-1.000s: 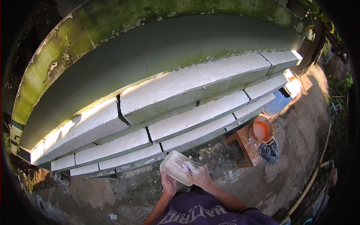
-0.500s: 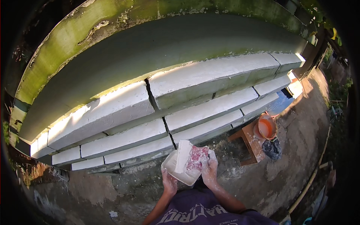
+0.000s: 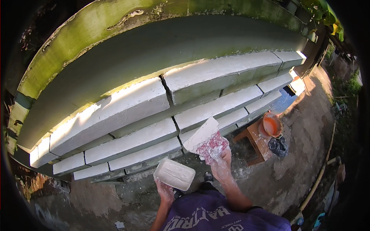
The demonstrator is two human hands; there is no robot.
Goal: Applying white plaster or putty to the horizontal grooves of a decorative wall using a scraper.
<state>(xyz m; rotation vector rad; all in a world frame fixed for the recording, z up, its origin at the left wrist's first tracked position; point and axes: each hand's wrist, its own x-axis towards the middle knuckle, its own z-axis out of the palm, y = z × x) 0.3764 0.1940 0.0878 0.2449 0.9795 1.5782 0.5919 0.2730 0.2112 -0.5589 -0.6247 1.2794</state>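
My left hand grips a white rectangular tub by its lower left side; pale, wet-looking plaster covers what shows of it. My right hand is closed on a wide putty scraper, red under white smears, with a load of plaster along its broad edge. The scraper is tilted up and to the left, apart from the tub, in front of the lower blocks. Both hands are dusted white. Ahead stand stepped rows of long whitened blocks, with dark gaps between some of them.
An orange bucket rests on a small brown wooden stool at the right, with a dark plastic bag by it. A green-stained wall rises behind the blocks. A long pole lies along the ground at far right.
The scraper has lifted out of the tub and moved up and right in my right hand. My left hand has lowered the tub slightly to the left and turned it.
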